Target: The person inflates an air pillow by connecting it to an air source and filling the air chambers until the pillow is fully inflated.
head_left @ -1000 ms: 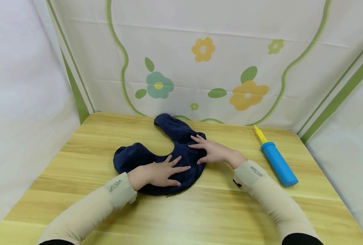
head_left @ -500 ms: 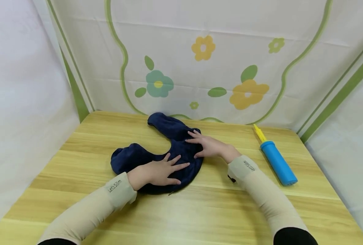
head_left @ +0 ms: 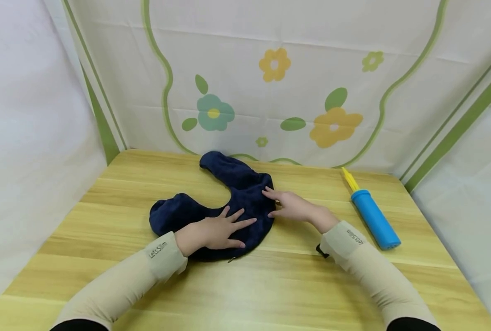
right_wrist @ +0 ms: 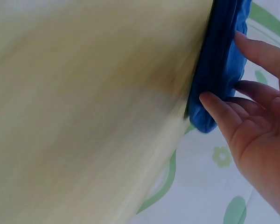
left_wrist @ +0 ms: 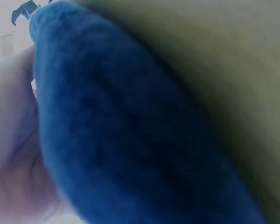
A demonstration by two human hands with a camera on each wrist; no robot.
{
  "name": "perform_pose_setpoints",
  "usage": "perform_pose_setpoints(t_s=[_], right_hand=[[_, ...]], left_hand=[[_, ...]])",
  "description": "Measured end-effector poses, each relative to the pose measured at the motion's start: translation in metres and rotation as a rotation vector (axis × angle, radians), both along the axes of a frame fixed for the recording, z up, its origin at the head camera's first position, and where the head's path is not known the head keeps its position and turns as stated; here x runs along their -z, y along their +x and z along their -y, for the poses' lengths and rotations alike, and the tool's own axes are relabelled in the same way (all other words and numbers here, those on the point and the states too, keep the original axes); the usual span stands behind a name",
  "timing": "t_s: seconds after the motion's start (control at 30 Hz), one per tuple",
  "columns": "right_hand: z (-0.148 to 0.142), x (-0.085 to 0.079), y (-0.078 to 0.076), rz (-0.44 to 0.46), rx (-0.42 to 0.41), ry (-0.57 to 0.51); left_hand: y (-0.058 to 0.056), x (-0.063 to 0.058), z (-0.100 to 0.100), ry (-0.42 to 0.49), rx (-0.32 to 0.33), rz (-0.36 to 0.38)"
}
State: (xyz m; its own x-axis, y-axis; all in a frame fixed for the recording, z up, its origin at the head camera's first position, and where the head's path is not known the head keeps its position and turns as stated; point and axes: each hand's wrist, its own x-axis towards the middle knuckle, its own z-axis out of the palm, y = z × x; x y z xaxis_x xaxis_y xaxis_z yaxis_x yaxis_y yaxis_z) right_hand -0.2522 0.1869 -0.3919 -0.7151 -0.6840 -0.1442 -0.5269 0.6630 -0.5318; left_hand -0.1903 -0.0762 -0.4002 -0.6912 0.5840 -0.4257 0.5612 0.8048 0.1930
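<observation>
A navy, U-shaped plush neck pillow (head_left: 245,195) lies on the table, its two arms pointing left and toward the back. Its near edge bears a small zipper pull (head_left: 231,260). My left hand (head_left: 214,233) rests spread over the pillow's near side, fingers straight and apart. In the left wrist view the plush side (left_wrist: 112,121) fills the middle, beside part of the palm. At the pillow's right edge is my right hand (head_left: 292,205), its fingertips over the rim. The right wrist view shows its fingers loosely bent against the pillow's edge (right_wrist: 219,60).
A blue hand pump (head_left: 375,219) with a yellow nozzle (head_left: 350,179) lies on the right part of the wooden table (head_left: 270,294). A white cloth backdrop (head_left: 228,55) with printed flowers stands along the table's back edge.
The pillow has shifted slightly left, its far arm most. My right hand followed it left, then drew back right to the pillow's edge. The left hand stays in place.
</observation>
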Motion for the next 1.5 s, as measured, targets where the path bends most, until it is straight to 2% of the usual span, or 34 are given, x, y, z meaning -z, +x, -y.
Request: perform_pose_setpoints(t_s=[0.2, 0.5, 0.77, 0.93, 1.13, 1.37, 1.5], right_hand=[[0.016, -0.001, -0.002, 0.005, 0.000, 0.043], [0.032, 0.001, -0.013, 0.005, -0.007, 0.125], [0.036, 0.002, -0.030, 0.011, -0.011, 0.139], [0.035, 0.005, -0.036, -0.021, -0.019, 0.141], [0.029, 0.005, -0.032, -0.085, -0.052, 0.127], [0.017, -0.003, -0.018, -0.140, -0.070, 0.012], [0.011, -0.006, -0.010, -0.209, -0.079, -0.053]], left_hand=[[0.002, -0.001, 0.002, 0.021, 0.013, 0.001], [-0.002, 0.000, 0.008, 0.115, 0.035, 0.016], [-0.009, 0.000, 0.007, 0.129, 0.038, 0.043], [-0.011, -0.004, 0.005, 0.132, 0.022, 0.054], [-0.011, -0.006, 0.007, 0.120, 0.011, 0.076], [-0.013, -0.006, 0.016, 0.106, 0.023, 0.095], [-0.014, -0.007, 0.019, 0.106, 0.039, 0.085]])
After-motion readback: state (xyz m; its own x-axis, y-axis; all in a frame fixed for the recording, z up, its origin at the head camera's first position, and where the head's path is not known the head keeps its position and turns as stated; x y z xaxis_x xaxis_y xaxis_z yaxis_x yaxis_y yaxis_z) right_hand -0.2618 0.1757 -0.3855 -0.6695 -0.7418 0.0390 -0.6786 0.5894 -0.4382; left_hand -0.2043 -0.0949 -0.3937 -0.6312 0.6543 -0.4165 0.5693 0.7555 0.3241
